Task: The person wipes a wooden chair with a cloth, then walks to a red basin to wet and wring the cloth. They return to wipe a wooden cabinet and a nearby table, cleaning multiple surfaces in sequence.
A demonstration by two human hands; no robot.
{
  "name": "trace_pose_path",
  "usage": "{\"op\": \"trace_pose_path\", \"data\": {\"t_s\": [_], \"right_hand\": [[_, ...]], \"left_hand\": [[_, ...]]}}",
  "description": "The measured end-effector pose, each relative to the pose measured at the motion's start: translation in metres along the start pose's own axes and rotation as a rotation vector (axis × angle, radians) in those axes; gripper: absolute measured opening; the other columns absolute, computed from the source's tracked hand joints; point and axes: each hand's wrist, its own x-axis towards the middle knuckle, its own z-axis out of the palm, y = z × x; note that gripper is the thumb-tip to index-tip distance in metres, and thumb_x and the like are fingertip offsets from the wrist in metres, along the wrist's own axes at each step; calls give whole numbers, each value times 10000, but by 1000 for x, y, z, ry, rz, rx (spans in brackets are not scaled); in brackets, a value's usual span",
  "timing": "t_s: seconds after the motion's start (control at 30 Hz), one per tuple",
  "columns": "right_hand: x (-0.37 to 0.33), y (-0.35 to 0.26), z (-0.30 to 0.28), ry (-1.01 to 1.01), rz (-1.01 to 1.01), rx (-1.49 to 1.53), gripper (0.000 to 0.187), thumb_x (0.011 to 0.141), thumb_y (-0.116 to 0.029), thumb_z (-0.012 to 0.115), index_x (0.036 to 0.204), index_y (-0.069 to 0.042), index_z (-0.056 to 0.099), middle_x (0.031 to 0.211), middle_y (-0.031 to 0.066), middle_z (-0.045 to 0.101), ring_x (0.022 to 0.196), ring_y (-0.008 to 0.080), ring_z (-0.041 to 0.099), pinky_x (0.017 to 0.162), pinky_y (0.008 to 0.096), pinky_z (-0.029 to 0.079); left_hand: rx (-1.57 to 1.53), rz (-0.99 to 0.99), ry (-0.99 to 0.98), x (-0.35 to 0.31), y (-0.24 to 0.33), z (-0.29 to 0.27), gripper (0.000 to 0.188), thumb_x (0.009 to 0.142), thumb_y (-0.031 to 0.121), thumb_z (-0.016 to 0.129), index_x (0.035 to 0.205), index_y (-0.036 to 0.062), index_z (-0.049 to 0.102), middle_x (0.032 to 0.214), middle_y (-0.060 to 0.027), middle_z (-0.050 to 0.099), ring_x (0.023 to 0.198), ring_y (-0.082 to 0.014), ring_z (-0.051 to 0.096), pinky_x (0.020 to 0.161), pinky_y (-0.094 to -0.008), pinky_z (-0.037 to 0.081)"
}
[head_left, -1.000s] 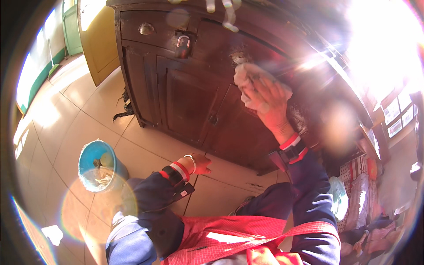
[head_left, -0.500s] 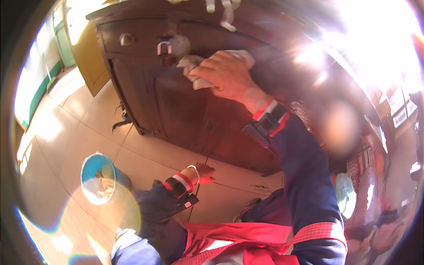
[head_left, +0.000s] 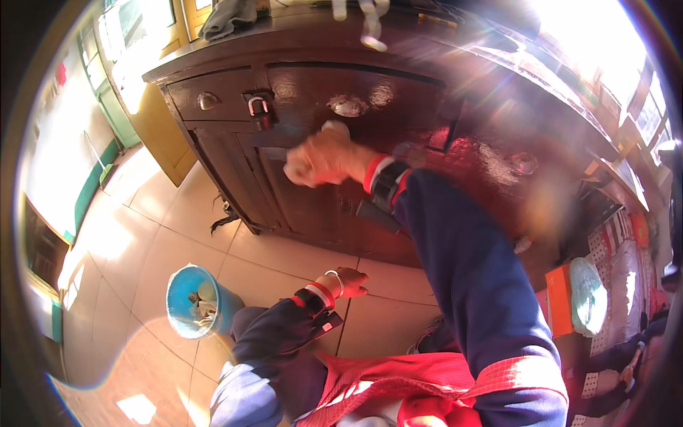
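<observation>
My right hand [head_left: 324,158], smeared by motion, is closed on a pale cloth [head_left: 336,129]; only a bit of it shows above the knuckles. It is at the front of a dark brown wooden cabinet [head_left: 306,199], just below a drawer with a shiny metal pull [head_left: 348,106]. Up and to the left of this hand, a padlock [head_left: 259,108] hangs on the cabinet front. My left hand [head_left: 351,282] is low, in front of the cabinet's base, with its fingers curled together and nothing visible in them.
On the tiled floor to the left stands a blue bucket [head_left: 182,320] with scraps inside. A grey cloth [head_left: 229,17] lies on the cabinet top. At the right are an orange box [head_left: 559,302] and a plastic bag [head_left: 589,297]. A yellow door [head_left: 158,128] stands beyond the cabinet's left end.
My right hand has moved down and left with the cloth, away from the drawer front. My view has shifted, showing more of the cabinet top. The left hand keeps its pose.
</observation>
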Motion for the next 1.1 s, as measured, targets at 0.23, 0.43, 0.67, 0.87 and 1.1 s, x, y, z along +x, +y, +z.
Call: {"op": "trace_pose_path", "data": {"t_s": [0.23, 0.43, 0.67, 0.87, 1.1], "right_hand": [[-59, -23, -3, 240, 80, -41, 322, 645, -229, 648, 963, -190, 607, 954, 21, 621, 825, 217, 582, 682, 391, 399], [-45, 3, -40, 638, 318, -457, 430, 734, -134, 591, 1161, -100, 554, 1123, 23, 534, 923, 198, 527, 710, 350, 420], [-64, 8, 3, 747, 441, -478, 386, 732, -109, 569, 1118, -101, 577, 1153, 14, 514, 975, 207, 521, 723, 339, 425], [-113, -21, 11, 527, 480, -360, 497, 676, -20, 592, 1167, -94, 553, 1149, 44, 515, 955, 253, 521, 749, 372, 435], [-92, -13, -38, 668, 403, -286, 598, 623, 42, 621, 1202, -81, 533, 1135, 74, 517, 920, 308, 521, 793, 389, 444]], "left_hand": [[-32, 8, 108, -5, -6, 1, 429, 857, 392, 522, 1093, 35, 552, 1046, -168, 616, 1001, -339, 577, 856, -429, 445], [-11, 39, 86, 1, -2, -7, 435, 856, 386, 523, 1118, 39, 547, 1049, -158, 621, 1003, -337, 580, 864, -426, 445], [-41, 24, 127, -6, 2, -14, 511, 866, 411, 513, 1256, 82, 481, 1100, -156, 608, 1044, -332, 564, 891, -416, 434], [-46, -3, 74, -24, 3, -17, 519, 865, 407, 518, 1258, 70, 482, 1104, -158, 608, 1043, -332, 565, 893, -417, 436], [-71, 0, 103, -27, 6, -18, 509, 862, 404, 527, 1240, 63, 492, 1084, -162, 611, 1036, -337, 567, 888, -417, 438]]}}
